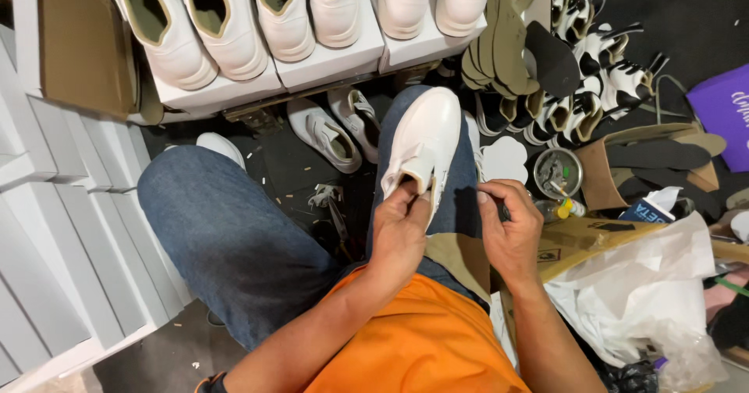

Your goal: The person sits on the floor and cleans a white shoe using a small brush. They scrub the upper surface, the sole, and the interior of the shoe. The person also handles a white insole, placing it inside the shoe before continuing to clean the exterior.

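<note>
Left hand (399, 233) pinching the heel opening of a white shoe (425, 147), thumb and fingers closed on the collar edge. Right hand (511, 233) just beside it, fingers curled tight around something small and dark, too hidden to identify; not touching the shoe as far as visible. Shoe resting sole-down along the right thigh of the blue jeans (234, 237), toe pointing away toward the shoeboxes. Judged progress: this shoe mid-handling, heel area under work, no laces visible on it, no insole visibly going in; finished or not, cannot tell. Six similar white shoes (234, 26) lined up on white boxes (328, 65) along the top edge, looking processed or staged, which one unclear. Two more white shoes (335, 128) lying on the dark floor between the knees, apparently waiting. Stack of olive insoles (499, 42) leaning at the right end of the boxes, black-and-white shoes (593, 65) piled near the top right corner, so a fair amount seemingly left. Small round tin (558, 173) just right of the knee, cardboard (593, 237) and crumpled white plastic wrap (640, 291) at the right edge. More white boxes (62, 229) stacked along the left edge. Orange shirt (421, 338) at the bottom.
</note>
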